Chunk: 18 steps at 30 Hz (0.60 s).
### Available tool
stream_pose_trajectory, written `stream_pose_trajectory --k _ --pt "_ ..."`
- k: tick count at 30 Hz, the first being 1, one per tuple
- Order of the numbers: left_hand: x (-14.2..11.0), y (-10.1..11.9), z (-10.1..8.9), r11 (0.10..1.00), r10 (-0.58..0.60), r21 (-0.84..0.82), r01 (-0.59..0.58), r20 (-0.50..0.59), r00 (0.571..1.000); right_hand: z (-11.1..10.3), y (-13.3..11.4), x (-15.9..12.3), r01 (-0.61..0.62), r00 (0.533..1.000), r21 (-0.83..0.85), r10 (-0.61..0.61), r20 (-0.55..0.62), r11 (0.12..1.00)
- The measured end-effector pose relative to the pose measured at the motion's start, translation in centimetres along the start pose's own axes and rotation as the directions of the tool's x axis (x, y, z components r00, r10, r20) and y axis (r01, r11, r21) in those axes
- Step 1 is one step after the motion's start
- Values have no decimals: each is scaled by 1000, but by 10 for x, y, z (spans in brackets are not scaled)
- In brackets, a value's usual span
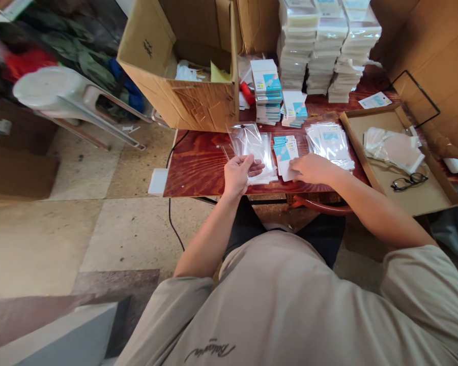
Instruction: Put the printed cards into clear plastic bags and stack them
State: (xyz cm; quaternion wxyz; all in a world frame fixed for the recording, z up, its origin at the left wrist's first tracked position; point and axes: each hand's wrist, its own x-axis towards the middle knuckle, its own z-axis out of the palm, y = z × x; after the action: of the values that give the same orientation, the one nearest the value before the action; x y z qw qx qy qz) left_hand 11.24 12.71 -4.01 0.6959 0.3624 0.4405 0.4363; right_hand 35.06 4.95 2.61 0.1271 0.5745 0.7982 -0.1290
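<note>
My left hand [236,175] is closed, thumb against fingers, on a clear plastic bag [248,137] that sticks up from it. Under and beside it lies a pile of similar clear bags [267,157] on the red-brown table. My right hand [309,169] has its curled fingertips at the lower right edge of a blue and white printed card [285,154], the uppermost of a small pile. Just right of this hand are several bagged cards [330,145], loosely heaped. How firmly the right fingers grip the card is hard to see.
Taller card stacks [267,89] and high stacks of clear packs [297,46] stand behind. An open cardboard box [198,104] borders the left, a shallow cardboard tray [381,188] with eyeglasses [409,181] the right. A white stool [57,86] is at far left.
</note>
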Motion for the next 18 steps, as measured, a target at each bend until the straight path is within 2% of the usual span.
stream_pose_trajectory --k 3,6,8,11,14,18 --pt "-1 -1 -2 1000 -5 22 5 13 1000 1 -6 -6 16 1000 -27 -17 -6 1000" --pt "0 -3 -2 999 8 33 -9 33 999 5 -17 -7 -80 995 11 80 -55 997" --pt "1 -5 -2 999 19 37 -20 35 999 11 -28 -5 -197 967 81 207 -149 977" --pt "1 -6 -1 999 17 39 -18 30 999 19 -47 0 -331 894 183 370 -253 926" --pt "0 -5 0 1000 11 17 -11 25 1000 19 -58 4 -406 865 223 451 -221 886" --pt "0 -3 1 1000 -6 11 6 4 1000 5 -57 5 -438 872 244 475 -121 865"
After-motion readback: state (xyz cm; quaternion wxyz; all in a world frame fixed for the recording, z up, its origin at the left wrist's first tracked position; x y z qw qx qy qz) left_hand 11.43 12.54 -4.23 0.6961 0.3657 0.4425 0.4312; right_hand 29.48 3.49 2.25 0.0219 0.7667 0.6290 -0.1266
